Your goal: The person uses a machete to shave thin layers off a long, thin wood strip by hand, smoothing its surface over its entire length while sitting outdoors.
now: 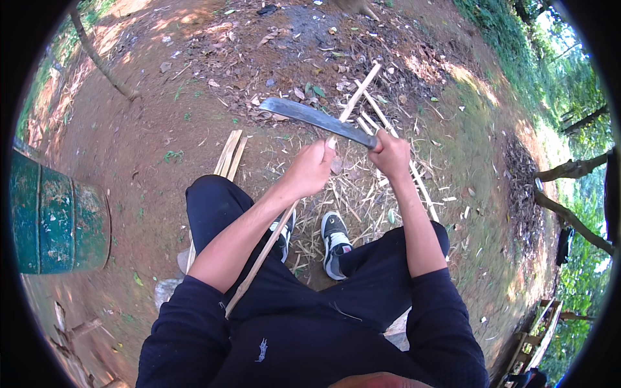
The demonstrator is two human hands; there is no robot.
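My left hand (309, 169) is closed around a long, narrow strip of split wood or bamboo (261, 264). The strip runs from beside my left thigh up and away past my fist. In my right hand (392, 155) is the handle of a machete (310, 118), its broad grey blade pointing left. The blade lies across the strip just beyond my left thumb; whether its edge bites into the strip I cannot tell.
Pale strips (229, 154) lie by my left knee, and others (422, 184) lie on the right. Thin shavings (352, 197) litter the dirt around my shoes (336, 240). A green metal drum (58, 216) stands at far left; a slim trunk (97, 57) rises behind it.
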